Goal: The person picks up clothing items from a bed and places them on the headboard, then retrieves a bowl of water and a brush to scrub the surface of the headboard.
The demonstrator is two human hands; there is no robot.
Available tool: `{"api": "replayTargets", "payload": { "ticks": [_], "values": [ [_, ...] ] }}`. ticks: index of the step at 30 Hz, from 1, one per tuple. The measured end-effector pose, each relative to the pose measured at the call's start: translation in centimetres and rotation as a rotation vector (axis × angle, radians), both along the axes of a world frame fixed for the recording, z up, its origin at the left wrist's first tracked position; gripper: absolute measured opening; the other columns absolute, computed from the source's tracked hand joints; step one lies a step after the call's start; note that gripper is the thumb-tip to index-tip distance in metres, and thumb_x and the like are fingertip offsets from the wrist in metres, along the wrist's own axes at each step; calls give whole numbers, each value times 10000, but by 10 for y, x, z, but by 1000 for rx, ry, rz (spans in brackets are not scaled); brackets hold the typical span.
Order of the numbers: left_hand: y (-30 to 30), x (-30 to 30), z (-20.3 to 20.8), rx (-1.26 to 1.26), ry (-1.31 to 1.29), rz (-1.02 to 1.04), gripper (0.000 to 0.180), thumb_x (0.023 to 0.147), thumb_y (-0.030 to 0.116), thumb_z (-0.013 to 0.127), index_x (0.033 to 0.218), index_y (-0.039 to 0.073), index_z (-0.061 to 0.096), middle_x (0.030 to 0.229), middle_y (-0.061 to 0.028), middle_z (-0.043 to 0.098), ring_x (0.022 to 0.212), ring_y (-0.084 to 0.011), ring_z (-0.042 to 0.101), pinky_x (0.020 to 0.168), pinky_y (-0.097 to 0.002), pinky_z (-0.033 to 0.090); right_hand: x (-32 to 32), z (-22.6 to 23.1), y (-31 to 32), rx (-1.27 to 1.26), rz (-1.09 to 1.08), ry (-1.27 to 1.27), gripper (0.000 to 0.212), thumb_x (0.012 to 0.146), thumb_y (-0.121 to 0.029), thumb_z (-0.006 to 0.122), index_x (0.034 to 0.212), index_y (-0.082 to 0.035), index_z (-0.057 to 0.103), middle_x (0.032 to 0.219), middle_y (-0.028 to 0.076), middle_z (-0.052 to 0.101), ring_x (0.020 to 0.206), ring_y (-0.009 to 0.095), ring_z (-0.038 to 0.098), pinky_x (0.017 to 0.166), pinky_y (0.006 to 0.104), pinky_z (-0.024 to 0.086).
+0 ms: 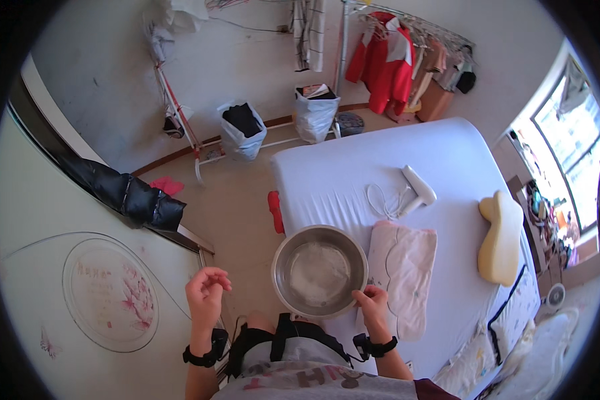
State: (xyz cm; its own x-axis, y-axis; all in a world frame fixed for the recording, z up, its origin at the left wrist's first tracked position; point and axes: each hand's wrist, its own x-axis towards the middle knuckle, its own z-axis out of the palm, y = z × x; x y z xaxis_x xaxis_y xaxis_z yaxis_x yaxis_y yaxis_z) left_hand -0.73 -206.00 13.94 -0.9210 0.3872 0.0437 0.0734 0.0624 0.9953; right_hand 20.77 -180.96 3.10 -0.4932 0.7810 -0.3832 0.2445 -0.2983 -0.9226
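Note:
A round stainless steel basin (281, 293) is in front of me at the near left corner of the bed, with cloudy whitish water or suds (320, 270) inside. My right hand (373, 307) pinches its rim at the near right, thumb and fingers closed on the metal. To the left of the basin, apart from it, my left hand (207, 293) is held in the air, its fingers loosely curled and a little apart, with nothing visible in them. A folded pale pink towel (410, 280) lies on the bed just right of the basin.
A white hair dryer (418, 190) with its coiled cord and a yellow pillow (500, 240) lie on the bed (340, 167). Sliding doors (40, 220) with a black jacket (133, 197) stand at left. Bags (243, 137) and a clothes rack (407, 13) line the far wall.

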Motion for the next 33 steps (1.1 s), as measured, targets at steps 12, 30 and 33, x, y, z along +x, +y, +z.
{"api": "replayTargets", "payload": {
  "ticks": [12,30,33],
  "values": [
    [55,-253,-21,96,32,-70,199,753,-120,410,863,-49,559,719,-65,566,654,-111,556,618,-230,470,-216,-19,41,-96,-152,49,90,722,-24,610,751,62,611,696,81,614,574,161,598,568,273,520],
    [194,-631,-35,151,-125,-241,209,754,-91,408,866,-20,569,742,-56,563,668,-116,553,641,-254,492,-539,-10,101,-185,-632,50,91,713,-45,622,763,31,610,663,44,587,521,110,533,500,210,460],
    [242,-677,-43,129,-153,-296,218,742,-104,405,863,-27,570,732,-60,566,671,-117,555,645,-252,495,-573,-20,136,-159,-663,32,91,716,-49,626,753,33,611,659,46,588,531,110,540,489,211,455]
  ]
}}
